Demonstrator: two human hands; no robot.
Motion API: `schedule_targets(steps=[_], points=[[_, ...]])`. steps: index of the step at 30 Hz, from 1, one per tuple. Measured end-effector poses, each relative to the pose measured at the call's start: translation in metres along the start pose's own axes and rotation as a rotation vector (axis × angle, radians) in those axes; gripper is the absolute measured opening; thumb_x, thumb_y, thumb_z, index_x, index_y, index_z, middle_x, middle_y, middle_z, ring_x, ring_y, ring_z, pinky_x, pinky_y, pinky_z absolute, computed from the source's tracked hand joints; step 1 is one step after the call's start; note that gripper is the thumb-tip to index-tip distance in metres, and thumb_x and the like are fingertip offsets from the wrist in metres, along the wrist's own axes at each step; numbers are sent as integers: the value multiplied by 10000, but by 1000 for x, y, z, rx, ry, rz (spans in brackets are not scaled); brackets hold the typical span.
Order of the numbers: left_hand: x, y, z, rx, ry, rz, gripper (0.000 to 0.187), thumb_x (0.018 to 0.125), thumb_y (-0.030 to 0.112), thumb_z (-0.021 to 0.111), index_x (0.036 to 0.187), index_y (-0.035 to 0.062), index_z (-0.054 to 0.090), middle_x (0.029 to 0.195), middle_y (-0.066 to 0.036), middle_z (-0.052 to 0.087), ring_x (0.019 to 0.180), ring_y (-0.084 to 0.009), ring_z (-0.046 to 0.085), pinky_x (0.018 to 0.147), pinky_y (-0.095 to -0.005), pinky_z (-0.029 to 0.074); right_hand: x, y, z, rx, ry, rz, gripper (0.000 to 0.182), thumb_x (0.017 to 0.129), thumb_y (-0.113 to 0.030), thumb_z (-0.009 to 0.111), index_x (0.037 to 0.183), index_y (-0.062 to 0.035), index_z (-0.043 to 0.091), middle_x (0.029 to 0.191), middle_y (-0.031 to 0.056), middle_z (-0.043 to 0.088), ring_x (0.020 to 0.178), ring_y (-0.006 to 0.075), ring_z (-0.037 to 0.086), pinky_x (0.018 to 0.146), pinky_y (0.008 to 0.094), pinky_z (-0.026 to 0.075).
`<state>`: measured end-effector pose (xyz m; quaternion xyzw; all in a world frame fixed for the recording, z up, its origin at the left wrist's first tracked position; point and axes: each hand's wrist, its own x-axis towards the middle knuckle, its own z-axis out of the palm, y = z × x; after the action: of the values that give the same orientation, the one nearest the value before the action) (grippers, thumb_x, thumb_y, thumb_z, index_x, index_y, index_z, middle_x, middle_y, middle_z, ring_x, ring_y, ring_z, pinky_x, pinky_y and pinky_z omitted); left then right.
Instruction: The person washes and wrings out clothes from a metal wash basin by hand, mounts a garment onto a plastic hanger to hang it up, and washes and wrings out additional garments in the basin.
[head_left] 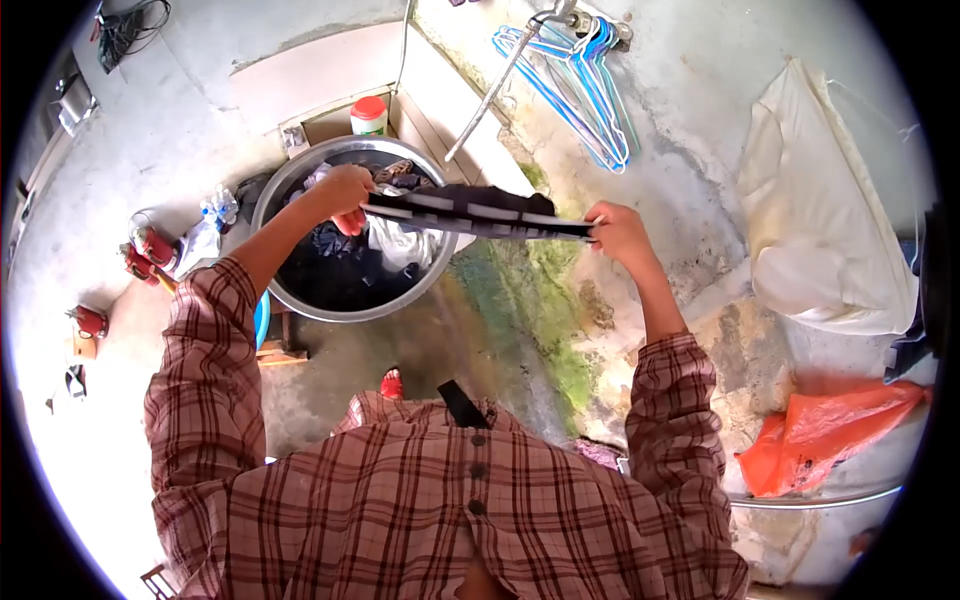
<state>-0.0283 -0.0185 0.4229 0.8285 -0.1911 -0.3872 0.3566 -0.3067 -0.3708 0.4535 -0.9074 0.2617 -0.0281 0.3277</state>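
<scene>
Metal forms the basin (300,300) at ten o'clock, heaped with wet clothes. Over it, the dark striped garment (470,212) is stretched taut, gripped at one end by the left hand (343,190) and at one o'clock by the right hand (618,232).

You have one metal basin (300,300) of laundry, one striped dark garment (470,213) stretched between your two hands, one red-capped jar (369,116), one bunch of blue hangers (590,90), one orange plastic bag (825,430), one white sack (820,230).
</scene>
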Motion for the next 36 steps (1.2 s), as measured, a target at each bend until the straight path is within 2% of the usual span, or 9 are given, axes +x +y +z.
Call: schedule_targets(steps=[2, 6, 7, 10, 13, 20, 25, 32, 36], points=[[32, -19, -25, -268, 136, 159, 322, 861, -10, 413, 1166, 40, 505, 645, -215, 601, 515, -332, 643, 408, -443, 548, 14, 14, 1, -91, 227, -263, 153, 754, -24, 582, 887, -43, 654, 695, 116, 637, 589, 205, 642, 546, 324, 487], [4, 22, -13, -63, 2, 80, 342, 909, 66, 446, 1251, 66, 447, 778, -252, 645, 694, -386, 674, 589, -541, 567, 15, -10, -9, 22, 45, 30, 211, 726, -48, 619, 930, -70, 668, 772, 113, 657, 707, 233, 646, 629, 337, 491], [4, 31, -21, -233, -4, 26, 315, 915, 67, 443, 1229, 58, 474, 802, -266, 640, 691, -388, 673, 578, -501, 574, 19, -5, -10, -28, 149, -121, 216, 731, -39, 608, 937, -53, 670, 763, 103, 655, 702, 219, 651, 626, 329, 497], [-4, 40, -16, -370, 184, 130, 286, 903, 52, 436, 1170, 15, 529, 824, -260, 643, 681, -344, 685, 547, -452, 593, 18, -18, -14, 61, -2, 79, 231, 727, -26, 608, 949, -32, 670, 768, 89, 658, 725, 197, 647, 650, 319, 496], [1, 39, -8, -481, 136, 210, 265, 889, 24, 415, 1127, -9, 527, 871, -241, 646, 731, -338, 689, 619, -445, 602, 15, -7, -7, -10, -13, -172, 238, 721, -19, 617, 954, -20, 666, 795, 87, 668, 747, 175, 633, 685, 301, 487], [4, 40, 11, -931, 162, 238, 218, 892, 16, 408, 1056, -2, 552, 930, -141, 607, 914, -323, 652, 780, -475, 579, 3, 1, 18, -56, -224, -152, 240, 716, -36, 653, 954, -2, 645, 812, 93, 666, 740, 182, 611, 698, 309, 474], [-5, 68, 28, -807, 118, 345, 225, 858, 60, 497, 1061, 78, 593, 949, -54, 598, 834, -194, 631, 715, -339, 545, -7, -27, 35, -108, -560, -157, 400, 801, -303, 722, 1090, -43, 627, 955, 109, 680, 865, 212, 638, 766, 330, 490], [-16, 112, 75, -258, -5, 572, 337, 758, 104, 640, 1075, 45, 543, 893, -89, 596, 788, -138, 566, 644, -261, 452, 13, -107, 57, 365, 3, -576, 665, 757, -299, 774, 1311, -77, 481, 1128, 165, 618, 975, 230, 619, 828, 324, 495], [-17, 118, 76, -284, -46, 562, 383, 748, 113, 642, 1107, 50, 524, 920, -97, 607, 816, -140, 558, 667, -250, 435, 25, -138, 42, 390, -282, -406, 755, 726, -237, 806, 1366, -108, 425, 1194, 164, 579, 985, 220, 609, 806, 301, 497]])
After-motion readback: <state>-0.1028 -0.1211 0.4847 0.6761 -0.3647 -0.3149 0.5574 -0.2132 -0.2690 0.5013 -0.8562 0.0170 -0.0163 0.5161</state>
